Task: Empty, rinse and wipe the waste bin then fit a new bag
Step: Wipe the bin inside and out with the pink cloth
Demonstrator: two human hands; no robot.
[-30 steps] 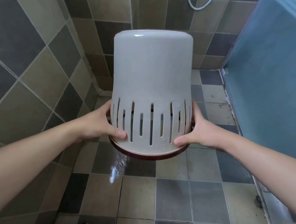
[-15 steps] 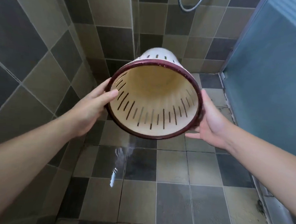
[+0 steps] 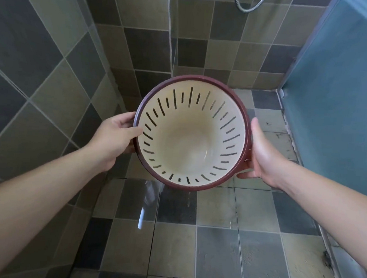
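A cream plastic waste bin (image 3: 191,143) with a dark red rim and slots round its upper wall is held in the air over the tiled floor, mouth up and facing me. Its inside looks bare and wet. My left hand (image 3: 116,137) grips the rim on the left, thumb over the edge. On the right side my right hand (image 3: 261,154) presses against the rim, its fingers wrapped underneath.
Wet shower floor tiles (image 3: 215,237) lie below, with a glare patch (image 3: 151,192) under the bin. Tiled walls (image 3: 42,76) close in on the left and back, a blue frosted door (image 3: 339,105) on the right. A shower hose (image 3: 248,5) hangs at the top.
The bin has gone from upside down, bottom up, through a tilt toward me, to mouth up. Both hands turned with it and stayed on the rim.
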